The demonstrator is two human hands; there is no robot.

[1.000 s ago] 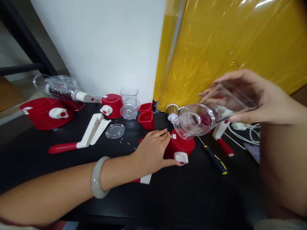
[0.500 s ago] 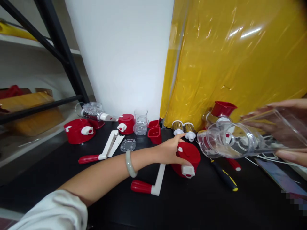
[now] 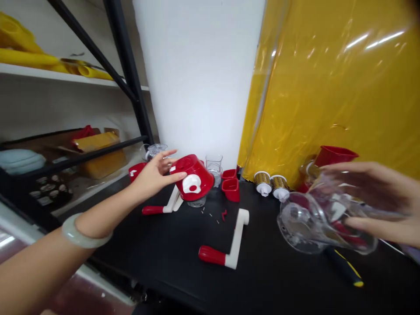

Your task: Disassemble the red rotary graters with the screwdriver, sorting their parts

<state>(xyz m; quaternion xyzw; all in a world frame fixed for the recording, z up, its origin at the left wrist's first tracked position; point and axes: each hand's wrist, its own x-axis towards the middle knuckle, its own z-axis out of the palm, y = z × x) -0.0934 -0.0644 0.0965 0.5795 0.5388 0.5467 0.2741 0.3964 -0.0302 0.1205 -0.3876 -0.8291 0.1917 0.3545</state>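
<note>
My left hand (image 3: 163, 172) holds a red suction base (image 3: 193, 175) with a white knob, tilted. The thumb lies across its front and the fingers are at its far left side. Beneath it, a clear round lid (image 3: 197, 202) shows in part. My right hand (image 3: 377, 197) grips a clear plastic grater housing (image 3: 306, 223), blurred by motion, above the table's right side. Between the hands lies a crank handle (image 3: 231, 253) with a red grip and white arm. A small red piece (image 3: 224, 215) and several tiny white bits are behind it.
Two metal drum graters (image 3: 263, 183) stand near the yellow sheeting. Red pushers (image 3: 231, 189) and a clear housing (image 3: 214, 165) are at the back. Another crank (image 3: 160, 209) lies at left. A screwdriver (image 3: 348, 267) lies at right. A black-framed shelf (image 3: 129, 83) borders the left.
My left hand has carried the red base leftward off the table, uncovering the crank's end and small bits. My right hand has tilted the clear housing downward. The view has turned left.
</note>
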